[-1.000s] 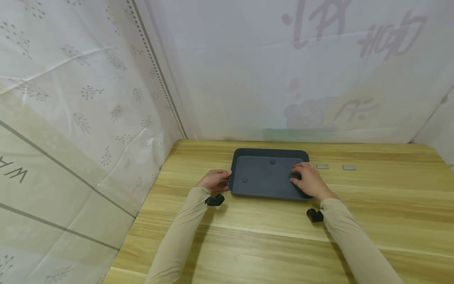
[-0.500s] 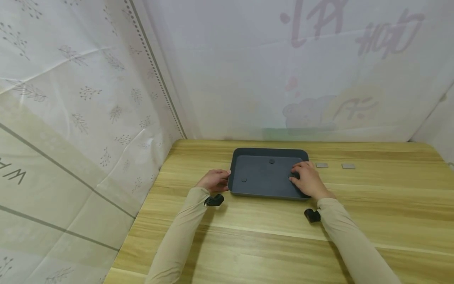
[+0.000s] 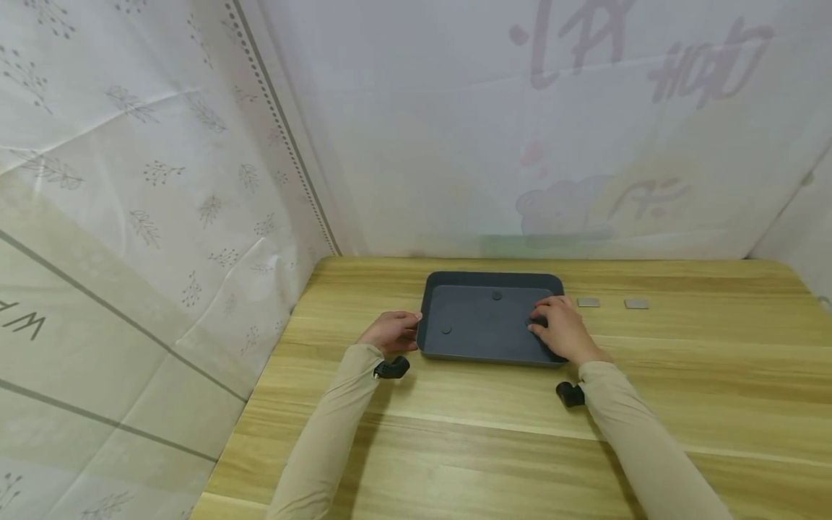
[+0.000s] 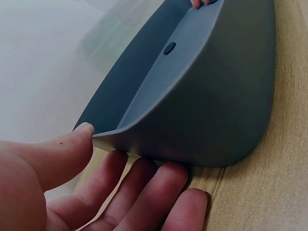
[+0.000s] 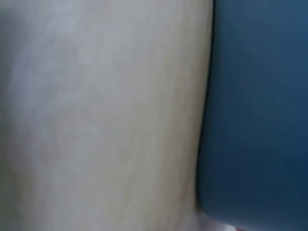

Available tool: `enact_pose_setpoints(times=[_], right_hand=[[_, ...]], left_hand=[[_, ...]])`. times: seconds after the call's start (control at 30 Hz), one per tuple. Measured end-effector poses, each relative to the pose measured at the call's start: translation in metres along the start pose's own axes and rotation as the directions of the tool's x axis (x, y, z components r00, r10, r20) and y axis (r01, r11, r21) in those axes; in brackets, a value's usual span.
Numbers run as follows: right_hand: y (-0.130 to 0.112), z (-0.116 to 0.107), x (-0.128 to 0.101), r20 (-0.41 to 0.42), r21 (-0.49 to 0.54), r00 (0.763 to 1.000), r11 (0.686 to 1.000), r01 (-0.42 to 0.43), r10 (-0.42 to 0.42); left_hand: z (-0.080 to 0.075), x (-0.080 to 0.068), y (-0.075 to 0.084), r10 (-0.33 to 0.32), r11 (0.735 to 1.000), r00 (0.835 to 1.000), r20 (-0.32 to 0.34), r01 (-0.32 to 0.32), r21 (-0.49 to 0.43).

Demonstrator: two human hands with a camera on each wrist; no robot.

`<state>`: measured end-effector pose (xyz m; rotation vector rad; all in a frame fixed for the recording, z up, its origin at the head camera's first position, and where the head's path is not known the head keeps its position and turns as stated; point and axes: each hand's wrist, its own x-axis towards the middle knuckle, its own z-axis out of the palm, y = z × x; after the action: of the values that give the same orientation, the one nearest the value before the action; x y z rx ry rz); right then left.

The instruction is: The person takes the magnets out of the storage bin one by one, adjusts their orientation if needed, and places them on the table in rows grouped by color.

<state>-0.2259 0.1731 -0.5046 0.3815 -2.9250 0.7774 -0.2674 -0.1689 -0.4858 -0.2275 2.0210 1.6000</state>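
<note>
A dark grey rectangular tray [image 3: 484, 354] with a raised rim lies on the table, seen from above in the head view. My left hand [image 3: 392, 331] holds its left side; in the left wrist view the thumb [image 4: 72, 154] is at the rim and the fingers [image 4: 159, 192] are against the outer wall. Over the right part of the tray, my right hand [image 3: 560, 328] pinches a small dark disc [image 3: 536, 321], mostly hidden by the fingers. Two more discs sit on the tray floor, one towards the back [image 3: 497, 295] and one at left [image 3: 446, 329].
Two small grey flat rectangles, one nearer [image 3: 588, 302] and one farther right [image 3: 636, 304], lie on the wooden table [image 3: 455, 448] right of the tray. Printed cloth [image 3: 416, 144] hangs behind the table and along its left side.
The view has shifted very slightly. Both hands keep their places at the tray, and the discs and flat rectangles stay where they were.
</note>
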Motion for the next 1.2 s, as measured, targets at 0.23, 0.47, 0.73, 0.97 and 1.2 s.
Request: enact_pose_setpoints(times=[0.23,0.47,0.73,0.97,1.2], right_hand=[[0.001,0.0011,-0.0005,-0.014,0.006,1.0,1.0,0.0,0.0],[0.0009,0.0017,-0.0002,-0.026,0.005,1.0,1.0,-0.004,0.004],[0.002,0.0029,-0.001,-0.041,0.01,0.999,1.0,-0.008,0.008],[0.0009,0.0032,-0.0024,-0.046,0.029,0.999,0.999,-0.016,0.018],[0.0003,0.0013,-0.0028,-0.046,0.022,0.999,1.0,-0.009,0.01]], left_hand=[[0.0009,-0.0008,0.0004,-0.006,1.0,1.0,-0.006,0.006,-0.009],[0.0004,-0.0011,0.0004,-0.007,1.0,1.0,-0.003,0.007,-0.015],[0.0014,-0.0016,0.0006,-0.004,1.0,1.0,0.0,0.004,-0.018],[0.001,-0.0012,0.0003,0.003,1.0,1.0,0.004,-0.003,-0.01],[-0.0002,0.0009,-0.0012,0.01,1.0,1.0,0.002,-0.01,-0.011]])
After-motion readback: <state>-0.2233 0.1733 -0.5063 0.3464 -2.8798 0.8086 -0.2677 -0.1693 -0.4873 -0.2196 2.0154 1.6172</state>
